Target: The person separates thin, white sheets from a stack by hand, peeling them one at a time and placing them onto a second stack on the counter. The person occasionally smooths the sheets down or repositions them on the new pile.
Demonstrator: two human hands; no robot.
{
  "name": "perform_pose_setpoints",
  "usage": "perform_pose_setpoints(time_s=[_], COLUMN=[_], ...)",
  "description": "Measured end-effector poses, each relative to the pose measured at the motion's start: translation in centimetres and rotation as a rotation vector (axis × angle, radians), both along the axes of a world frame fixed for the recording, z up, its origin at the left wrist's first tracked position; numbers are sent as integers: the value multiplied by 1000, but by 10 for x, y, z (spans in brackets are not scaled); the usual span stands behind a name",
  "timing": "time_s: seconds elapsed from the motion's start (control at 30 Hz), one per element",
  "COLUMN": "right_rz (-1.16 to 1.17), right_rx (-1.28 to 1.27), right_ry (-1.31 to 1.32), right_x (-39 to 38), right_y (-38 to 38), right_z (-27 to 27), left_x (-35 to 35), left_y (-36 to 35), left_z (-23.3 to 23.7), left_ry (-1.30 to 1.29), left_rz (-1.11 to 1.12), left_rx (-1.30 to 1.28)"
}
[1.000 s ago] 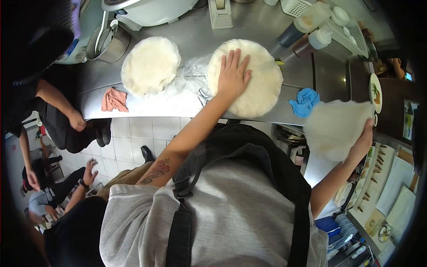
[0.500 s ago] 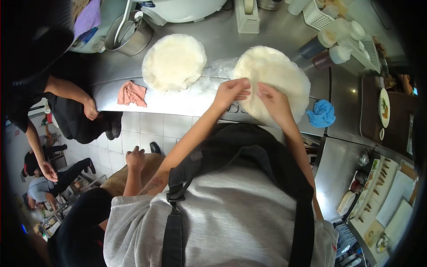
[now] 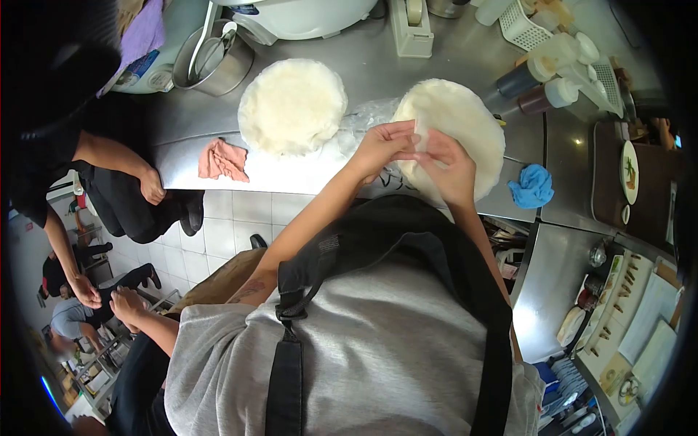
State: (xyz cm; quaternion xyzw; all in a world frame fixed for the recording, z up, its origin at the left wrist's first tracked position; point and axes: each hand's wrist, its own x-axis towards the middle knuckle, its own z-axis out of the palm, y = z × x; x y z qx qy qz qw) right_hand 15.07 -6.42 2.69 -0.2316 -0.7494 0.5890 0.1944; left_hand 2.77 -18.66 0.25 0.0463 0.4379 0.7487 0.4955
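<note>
A stack of thin, round, pale dough sheets (image 3: 465, 116) lies on the metal counter in front of me. Over its left side, my left hand (image 3: 385, 149) is closed, with thumb and fingertips pinching a thin, see-through piece of dough sheet (image 3: 421, 134). My right hand (image 3: 447, 161) pinches the same piece from the other side, its fingers curled close to the left ones. Left of them sits a second round stack of pale sheets (image 3: 293, 105). Crumpled clear plastic (image 3: 361, 120) lies between the two stacks.
A pink cloth (image 3: 223, 160) and a blue cloth (image 3: 531, 187) flank the stacks. Farther back stand a steel pot (image 3: 225, 76) with utensils, a tape dispenser (image 3: 411, 33) and sauce bottles (image 3: 520, 76). Other people are at the left, one with a hand (image 3: 152, 187) by the counter edge.
My hands have come together, and a thin, see-through piece now shows between my fingers. The view has shifted slightly. At lower left, another person's hand has moved left.
</note>
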Motion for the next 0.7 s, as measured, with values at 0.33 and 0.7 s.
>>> perform_pose_setpoints(time_s=[0.33,0.7], right_rz=[110,-4], right_rx=[-293,-518], right_ry=[32,-62], right_x=[3,4], right_y=[-5,-5], right_z=[-25,-29], left_x=[-6,-3], left_y=[-17,-23], left_z=[-9,-8], left_ry=[126,422], left_rz=[-114,-252], left_rx=[-6,-162])
